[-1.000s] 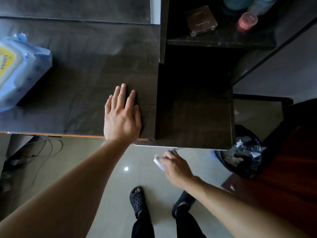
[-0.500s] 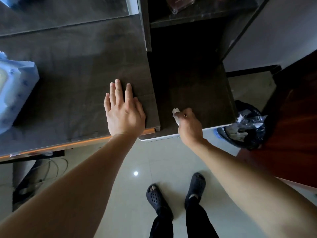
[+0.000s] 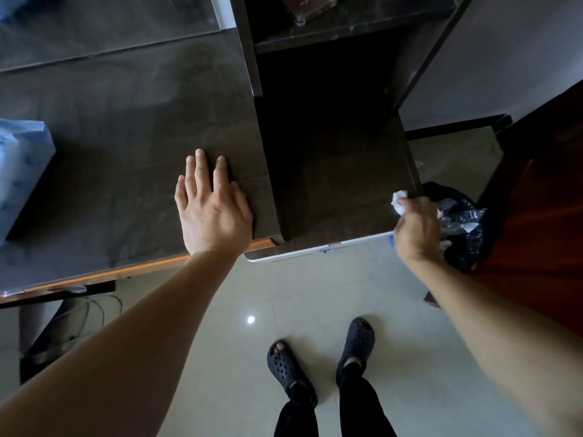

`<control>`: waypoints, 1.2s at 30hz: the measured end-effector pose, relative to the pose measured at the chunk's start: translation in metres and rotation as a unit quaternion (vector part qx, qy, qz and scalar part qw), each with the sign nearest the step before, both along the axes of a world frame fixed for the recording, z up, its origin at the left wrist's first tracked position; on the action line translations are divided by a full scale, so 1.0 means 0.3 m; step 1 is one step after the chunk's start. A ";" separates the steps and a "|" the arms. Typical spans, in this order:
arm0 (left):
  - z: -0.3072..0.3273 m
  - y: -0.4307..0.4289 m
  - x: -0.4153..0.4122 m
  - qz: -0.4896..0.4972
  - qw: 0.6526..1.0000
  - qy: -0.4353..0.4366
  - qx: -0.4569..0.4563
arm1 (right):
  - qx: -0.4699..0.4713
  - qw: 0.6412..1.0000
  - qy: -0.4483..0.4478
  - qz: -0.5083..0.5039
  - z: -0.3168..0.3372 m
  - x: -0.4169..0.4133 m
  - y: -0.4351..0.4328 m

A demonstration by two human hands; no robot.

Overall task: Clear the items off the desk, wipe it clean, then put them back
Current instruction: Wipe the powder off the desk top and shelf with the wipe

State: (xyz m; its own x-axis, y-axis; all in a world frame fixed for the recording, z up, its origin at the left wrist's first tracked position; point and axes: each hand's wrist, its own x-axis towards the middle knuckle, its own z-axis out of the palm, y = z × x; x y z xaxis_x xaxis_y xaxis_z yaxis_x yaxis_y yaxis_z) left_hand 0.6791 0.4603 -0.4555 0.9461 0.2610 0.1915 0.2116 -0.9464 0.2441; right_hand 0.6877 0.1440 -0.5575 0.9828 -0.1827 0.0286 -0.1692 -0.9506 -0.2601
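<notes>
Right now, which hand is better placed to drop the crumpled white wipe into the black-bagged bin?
The right hand: it holds the crumpled white wipe at the right front corner of the dark wooden desk, beside the black-bagged waste bin. The left hand lies flat on the desk, farther away.

frame edges cut off the blue pack (image 3: 22, 171), left, and brown box (image 3: 310, 9), top. the right hand (image 3: 416, 230) partly hides the white wad (image 3: 398, 201) and bin (image 3: 467, 247).

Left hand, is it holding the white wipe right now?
No, the left hand lies flat and empty on the desk, while the right hand grips the white wipe.
</notes>
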 end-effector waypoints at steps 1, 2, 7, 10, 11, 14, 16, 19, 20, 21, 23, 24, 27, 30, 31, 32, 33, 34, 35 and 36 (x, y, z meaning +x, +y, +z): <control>0.002 0.000 0.000 0.001 1.000 0.001 0.000 | 0.028 0.999 0.000 0.043 0.001 -0.032 0.072; 0.004 0.000 -0.001 0.001 1.000 0.001 0.000 | 0.061 0.993 0.005 0.103 0.005 -0.079 0.154; 0.006 0.000 -0.004 -0.004 1.000 -0.009 -0.004 | 0.199 0.917 0.125 0.322 0.046 -0.208 0.369; 0.003 0.003 -0.004 -0.002 1.000 -0.011 -0.005 | 0.197 0.963 0.031 0.181 0.056 0.047 0.308; 0.004 0.003 -0.004 -0.002 1.000 -0.009 -0.005 | 0.171 0.977 0.032 0.124 0.060 0.152 0.263; 0.008 0.001 -0.004 -0.005 1.000 -0.006 -0.004 | 0.092 0.988 0.123 0.011 0.070 0.322 0.194; 0.008 0.002 -0.004 -0.003 1.000 -0.007 -0.006 | 0.071 0.989 0.119 0.058 0.061 0.254 0.261; 0.015 0.004 -0.007 -0.002 1.000 0.005 -0.005 | 0.106 0.964 0.104 0.223 0.035 -0.014 0.388; 0.018 0.006 -0.005 -0.003 1.000 0.012 -0.007 | 0.122 0.954 0.103 0.255 0.031 -0.102 0.408; 0.020 0.008 -0.004 -0.005 1.000 0.020 -0.014 | 0.138 0.946 0.109 0.273 0.027 -0.176 0.417; 0.029 0.018 -0.002 -0.014 0.999 0.035 -0.037 | 0.156 0.938 0.123 0.284 0.027 -0.284 0.438; 0.035 0.028 -0.002 -0.027 0.998 0.042 -0.049 | 0.164 0.937 0.126 0.282 0.030 -0.316 0.460; 0.050 0.099 -0.039 -0.062 0.995 0.044 -0.062 | 0.205 0.953 0.099 0.198 0.045 -0.329 0.577; 0.045 0.221 -0.122 -0.010 0.998 0.036 -0.054 | 0.244 0.965 0.083 0.042 0.044 -0.320 0.727; 0.038 0.253 -0.146 -0.012 0.998 0.042 -0.041 | 0.245 0.966 0.083 0.013 0.041 -0.330 0.771; 0.032 0.274 -0.163 -0.027 0.998 0.050 -0.024 | 0.236 0.967 0.090 0.001 0.041 -0.344 0.802; 0.026 0.284 -0.169 -0.043 0.998 0.055 -0.008 | 0.220 0.970 0.103 0.006 0.040 -0.356 0.816; 0.023 0.287 -0.167 -0.052 0.997 0.057 0.001 | 0.200 0.972 0.119 0.028 0.039 -0.361 0.813; 0.024 0.285 -0.164 -0.053 0.997 0.060 0.004 | 0.182 0.972 0.135 0.058 0.041 -0.362 0.799; 0.025 0.281 -0.161 -0.052 0.997 0.064 0.004 | 0.170 0.970 0.149 0.085 0.049 -0.356 0.784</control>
